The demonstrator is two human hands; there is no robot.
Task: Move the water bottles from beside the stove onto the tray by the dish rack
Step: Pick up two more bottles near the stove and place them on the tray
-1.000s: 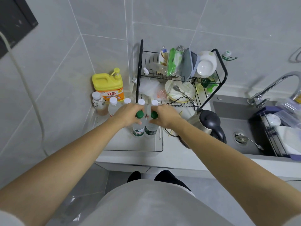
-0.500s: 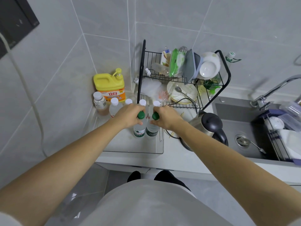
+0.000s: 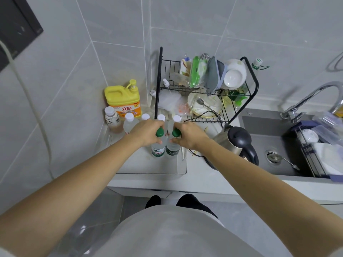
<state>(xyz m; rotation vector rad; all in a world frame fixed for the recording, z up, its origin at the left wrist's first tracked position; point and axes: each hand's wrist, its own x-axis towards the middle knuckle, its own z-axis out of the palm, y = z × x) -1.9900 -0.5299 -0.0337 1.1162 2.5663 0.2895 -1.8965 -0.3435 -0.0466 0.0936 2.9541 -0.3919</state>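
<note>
Two clear water bottles with green caps stand side by side on the clear tray (image 3: 148, 167). My left hand (image 3: 146, 134) grips the neck of the left green-capped bottle (image 3: 158, 151). My right hand (image 3: 187, 135) grips the neck of the right green-capped bottle (image 3: 172, 150). Behind them, at the tray's back, stand several white-capped bottles (image 3: 130, 121); two more white caps (image 3: 161, 117) show just past my fingers.
A yellow detergent jug (image 3: 123, 99) stands in the corner. The black wire dish rack (image 3: 204, 89) full of dishes sits behind the tray. An electric kettle (image 3: 239, 143) stands right of my right hand, with the sink (image 3: 269, 143) and faucet (image 3: 313, 97) beyond.
Both hands stay on the two green-capped bottles in nearly the same spot; only the camera view has shifted slightly.
</note>
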